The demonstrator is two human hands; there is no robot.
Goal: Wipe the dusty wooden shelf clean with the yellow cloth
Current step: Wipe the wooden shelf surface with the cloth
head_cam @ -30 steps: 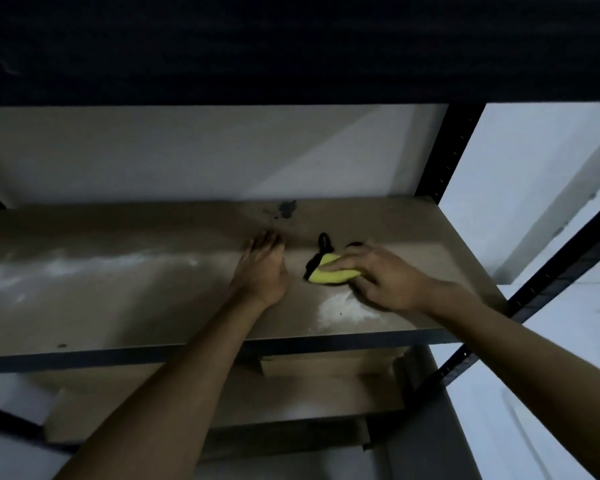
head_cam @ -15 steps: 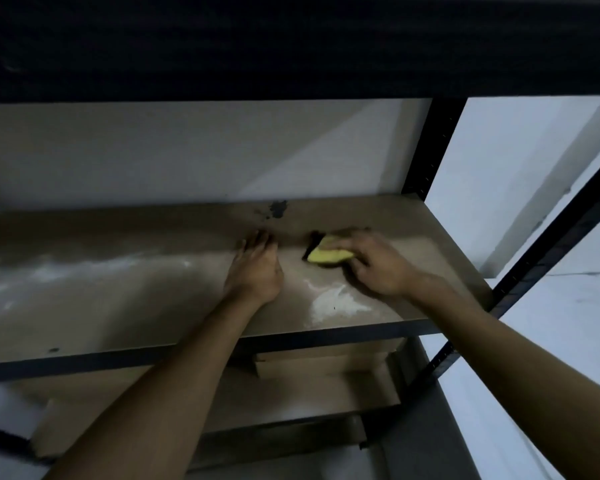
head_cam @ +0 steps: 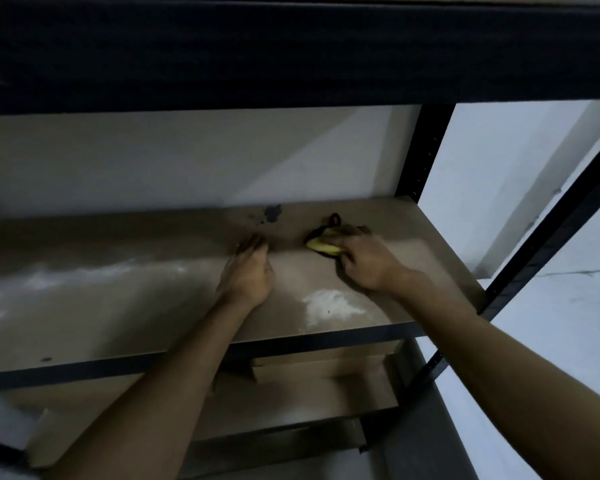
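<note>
A wooden shelf board sits in a black metal rack. White dust lies in a patch near its front edge and in a long streak at the left. My right hand holds the yellow cloth bunched under its curled fingers, pressed on the board towards the back right. A dark loop on the cloth sticks out behind the hand. My left hand rests flat on the board just left of the cloth, fingers straight.
A dark stain marks the board near the back edge. A black beam of the rack crosses overhead, and black uprights stand at the right. Below is a lower shelf with a flat cardboard piece.
My right hand has slid the cloth away from me, towards the back of the board, leaving the white dust patch uncovered in front. The left hand stays planted.
</note>
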